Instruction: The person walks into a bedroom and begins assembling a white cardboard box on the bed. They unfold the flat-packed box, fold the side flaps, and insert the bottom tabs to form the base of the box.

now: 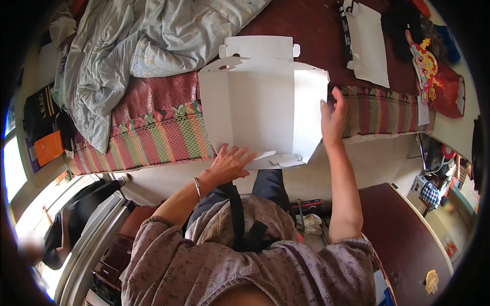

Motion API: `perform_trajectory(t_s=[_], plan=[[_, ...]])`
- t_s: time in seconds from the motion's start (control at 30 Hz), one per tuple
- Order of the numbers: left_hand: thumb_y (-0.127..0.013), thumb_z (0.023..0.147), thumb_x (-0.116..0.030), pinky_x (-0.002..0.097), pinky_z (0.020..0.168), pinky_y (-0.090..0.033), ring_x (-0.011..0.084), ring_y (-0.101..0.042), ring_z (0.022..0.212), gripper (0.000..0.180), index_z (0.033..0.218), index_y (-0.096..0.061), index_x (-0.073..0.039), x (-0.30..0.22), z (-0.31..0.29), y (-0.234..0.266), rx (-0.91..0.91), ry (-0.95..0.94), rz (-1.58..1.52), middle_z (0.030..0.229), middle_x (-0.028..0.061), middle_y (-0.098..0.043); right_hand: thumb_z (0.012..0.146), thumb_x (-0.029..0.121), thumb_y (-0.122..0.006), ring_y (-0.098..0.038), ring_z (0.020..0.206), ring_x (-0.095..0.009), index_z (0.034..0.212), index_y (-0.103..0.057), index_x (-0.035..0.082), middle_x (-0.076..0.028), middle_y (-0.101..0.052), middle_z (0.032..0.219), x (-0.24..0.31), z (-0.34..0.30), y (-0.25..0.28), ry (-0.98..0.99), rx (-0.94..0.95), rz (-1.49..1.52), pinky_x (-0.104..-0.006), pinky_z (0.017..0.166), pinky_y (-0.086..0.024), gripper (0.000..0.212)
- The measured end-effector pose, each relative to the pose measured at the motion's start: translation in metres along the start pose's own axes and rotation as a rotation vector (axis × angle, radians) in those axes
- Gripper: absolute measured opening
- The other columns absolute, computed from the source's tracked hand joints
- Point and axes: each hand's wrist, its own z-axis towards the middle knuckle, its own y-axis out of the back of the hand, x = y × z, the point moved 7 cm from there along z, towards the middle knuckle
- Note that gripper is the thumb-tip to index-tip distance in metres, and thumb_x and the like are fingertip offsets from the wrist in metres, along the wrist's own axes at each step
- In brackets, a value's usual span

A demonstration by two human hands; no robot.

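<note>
A white cardboard box [261, 107] stands open before me, partly folded, resting at the edge of the bed. Its far flap sticks out with small side tabs, and its side walls are raised. Over the near left corner curls my left hand [230, 163], fingers on the inner side of the near wall and thumb lower down, gripping the cardboard. Small folded flaps [287, 160] lie along the near edge. Beside the right wall is my right hand [333, 122], fingers apart and pointing away, the thumb close to the wall; whether it touches cannot be made out.
A pale quilt [168, 46] is heaped at the far left of the bed's dark red cover [301, 25]. Another flat white cardboard piece [368, 46] lies at the far right, near a red decoration [425, 64]. A reddish-brown tabletop [398, 234] stands to my right.
</note>
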Motion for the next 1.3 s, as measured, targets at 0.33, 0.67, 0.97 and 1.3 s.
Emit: perform_trajectory(t_s=[0.33, 0.67, 0.97, 1.3], plan=[[-0.062, 0.077, -0.027, 0.0429, 0.075, -0.047, 0.0313, -0.061, 0.083, 0.036, 0.111, -0.053, -0.018, 0.012, 0.015, -0.024, 0.201, 0.124, -0.099, 0.097, 0.0091, -0.062, 0.076, 0.012, -0.060, -0.061, 0.082, -0.024, 0.087, -0.055, 0.007, -0.008, -0.063, 0.081, -0.004, -0.160, -0.041, 0.289, 0.731, -0.321, -0.0409, 0.091, -0.038, 0.013], [-0.070, 0.068, -0.035, 0.0424, 0.092, -0.037, 0.0258, -0.057, 0.092, 0.044, 0.098, -0.057, -0.006, -0.007, 0.010, 0.126, -0.187, -0.193, 0.152, 0.092, 0.0081, -0.060, 0.072, 0.024, -0.067, -0.060, 0.078, -0.030, 0.083, -0.062, 0.010, -0.010, -0.065, 0.076, 0.052, -0.056, 0.026, 0.328, 0.814, -0.175, -0.0383, 0.076, -0.045, 0.018], [-0.072, 0.064, -0.028, 0.0468, 0.097, -0.031, 0.0284, -0.052, 0.095, 0.042, 0.091, -0.052, -0.003, -0.026, 0.018, 0.216, -0.253, -0.416, 0.119, 0.088, 0.0108, -0.053, 0.068, 0.016, -0.067, -0.055, 0.064, -0.023, 0.088, -0.060, 0.001, -0.015, -0.059, 0.071, 0.077, 0.020, 0.088, 0.068, 0.890, -0.006, -0.0356, 0.063, -0.045, 0.027], [-0.070, 0.065, -0.017, 0.0405, 0.073, -0.041, 0.0320, -0.053, 0.082, 0.031, 0.088, -0.053, -0.004, -0.064, 0.052, 0.240, -0.178, -0.376, -0.078, 0.079, 0.0121, -0.053, 0.069, 0.039, -0.071, -0.061, 0.068, -0.033, 0.094, -0.059, 0.003, -0.019, -0.062, 0.075, 0.161, 0.039, 0.083, 0.388, 0.839, -0.174, -0.0388, 0.061, -0.046, 0.046]])
